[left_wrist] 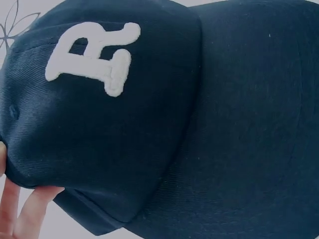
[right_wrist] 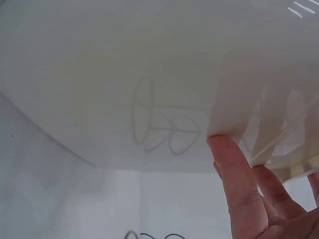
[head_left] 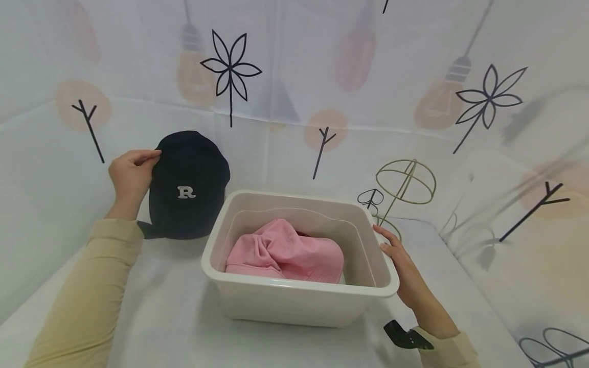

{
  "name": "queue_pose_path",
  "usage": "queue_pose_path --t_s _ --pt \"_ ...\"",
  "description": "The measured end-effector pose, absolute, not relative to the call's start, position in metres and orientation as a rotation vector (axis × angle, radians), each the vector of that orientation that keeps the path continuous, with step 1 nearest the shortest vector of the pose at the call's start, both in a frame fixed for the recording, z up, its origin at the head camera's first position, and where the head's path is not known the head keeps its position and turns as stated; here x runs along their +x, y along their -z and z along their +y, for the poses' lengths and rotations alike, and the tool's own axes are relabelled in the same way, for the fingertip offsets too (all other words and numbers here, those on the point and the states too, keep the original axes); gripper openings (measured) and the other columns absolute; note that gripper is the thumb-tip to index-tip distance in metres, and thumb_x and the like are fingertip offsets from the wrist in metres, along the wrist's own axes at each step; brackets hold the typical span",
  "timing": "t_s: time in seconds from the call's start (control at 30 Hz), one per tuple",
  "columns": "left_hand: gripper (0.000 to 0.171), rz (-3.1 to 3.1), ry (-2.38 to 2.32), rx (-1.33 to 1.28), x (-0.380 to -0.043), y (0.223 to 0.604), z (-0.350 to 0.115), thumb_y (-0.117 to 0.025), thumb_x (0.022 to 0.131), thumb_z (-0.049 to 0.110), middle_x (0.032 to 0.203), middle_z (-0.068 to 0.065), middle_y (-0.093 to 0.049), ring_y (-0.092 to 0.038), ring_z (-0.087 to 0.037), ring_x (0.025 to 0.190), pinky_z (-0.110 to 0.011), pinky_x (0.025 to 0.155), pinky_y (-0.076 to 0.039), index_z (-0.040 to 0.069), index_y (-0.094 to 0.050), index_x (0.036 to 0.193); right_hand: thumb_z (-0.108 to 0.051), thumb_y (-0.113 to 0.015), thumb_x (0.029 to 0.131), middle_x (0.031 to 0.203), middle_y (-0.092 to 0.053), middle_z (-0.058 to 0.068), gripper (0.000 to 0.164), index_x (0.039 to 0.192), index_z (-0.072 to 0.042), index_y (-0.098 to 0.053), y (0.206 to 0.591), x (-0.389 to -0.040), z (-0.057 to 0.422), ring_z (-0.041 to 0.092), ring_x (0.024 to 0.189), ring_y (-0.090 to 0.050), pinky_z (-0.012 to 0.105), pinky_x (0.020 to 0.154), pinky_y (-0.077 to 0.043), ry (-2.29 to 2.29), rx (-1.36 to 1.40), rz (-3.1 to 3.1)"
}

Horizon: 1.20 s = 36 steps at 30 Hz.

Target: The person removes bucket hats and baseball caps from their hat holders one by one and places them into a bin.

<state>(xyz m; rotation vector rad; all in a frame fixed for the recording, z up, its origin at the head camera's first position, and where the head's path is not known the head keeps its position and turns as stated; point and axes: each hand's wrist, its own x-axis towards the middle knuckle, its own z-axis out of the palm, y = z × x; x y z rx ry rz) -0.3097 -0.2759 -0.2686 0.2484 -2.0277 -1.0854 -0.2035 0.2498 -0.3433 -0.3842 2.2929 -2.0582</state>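
Observation:
A dark navy baseball cap [head_left: 188, 168] with a white letter R faces me at the left, its brim pointing down. My left hand [head_left: 133, 174] pinches the cap's crown at its upper left side; the left wrist view shows fingertips [left_wrist: 37, 204] at the crown's edge. Right of the cap stands a white plastic tub [head_left: 294, 301] with a pink cap [head_left: 287, 250] lying inside, partly hidden by the front wall. At the tub's right side is my right hand [head_left: 402, 268], fingers fairly straight. In the right wrist view its fingertips [right_wrist: 224, 147] touch the tub's outer wall.
A gold wire stand [head_left: 405, 189] with a round top is behind the tub's right corner. White cloth [head_left: 285, 66] printed with flowers, bulbs and twigs hangs at the back and sides. The tub rests on a white tabletop [head_left: 175, 306].

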Motion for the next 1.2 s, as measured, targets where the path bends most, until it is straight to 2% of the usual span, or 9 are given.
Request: queue_pose_path --t_s 0.3,0.57,0.67,0.87,1.2 --pt "0.02 -2.07 1.066 0.194 -0.301 0.244 -0.264 -0.063 0.089 0.017 0.109 -0.011 -0.066 -0.047 0.007 0.063 -0.009 0.053 -0.038 0.008 -0.072 0.105 -0.03 -0.034 0.101 0.126 -0.04 0.004 0.045 0.144 -0.021 -0.026 0.343 -0.203 0.251 0.013 0.101 -0.052 0.031 0.079 -0.049 2.047 -0.388 2.299" --pt "0.02 -2.044 1.088 0.195 -0.301 0.226 -0.258 -0.064 0.088 0.017 0.109 -0.009 -0.066 -0.047 0.01 0.054 -0.008 0.049 -0.038 0.009 -0.072 0.105 -0.031 -0.033 0.101 0.128 -0.037 0.005 0.046 0.145 -0.021 -0.025 0.344 -0.204 0.252 0.013 0.102 -0.051 0.031 0.079 -0.049 2.036 -0.385 2.306" --pt "0.02 -1.997 1.177 0.188 -0.301 0.216 -0.255 -0.064 0.088 0.016 0.108 -0.005 -0.067 -0.05 0.007 0.052 -0.009 0.048 -0.04 0.01 -0.073 0.104 -0.031 -0.033 0.101 0.127 -0.038 0.005 0.045 0.145 -0.021 -0.025 0.345 -0.205 0.252 0.014 0.102 -0.052 0.031 0.079 -0.049 2.034 -0.383 2.306" --pt "0.017 -1.861 1.427 0.141 -0.299 0.197 -0.252 -0.065 0.086 0.011 0.11 -0.002 -0.064 -0.055 0.002 0.053 -0.01 0.046 -0.044 0.014 -0.074 0.101 -0.031 -0.033 0.101 0.13 -0.036 0.006 0.046 0.145 -0.021 -0.024 0.345 -0.203 0.252 0.013 0.103 -0.051 0.031 0.079 -0.049 2.035 -0.38 2.309" --pt "0.014 -1.668 1.539 0.118 -0.295 0.18 -0.248 -0.069 0.083 0.007 0.096 0.002 -0.066 -0.056 -0.002 0.062 -0.009 0.045 -0.044 0.015 -0.077 0.092 -0.031 -0.033 0.101 0.133 -0.031 0.007 0.046 0.145 -0.021 -0.024 0.345 -0.205 0.252 0.013 0.104 -0.05 0.03 0.08 -0.049 2.041 -0.369 2.295"
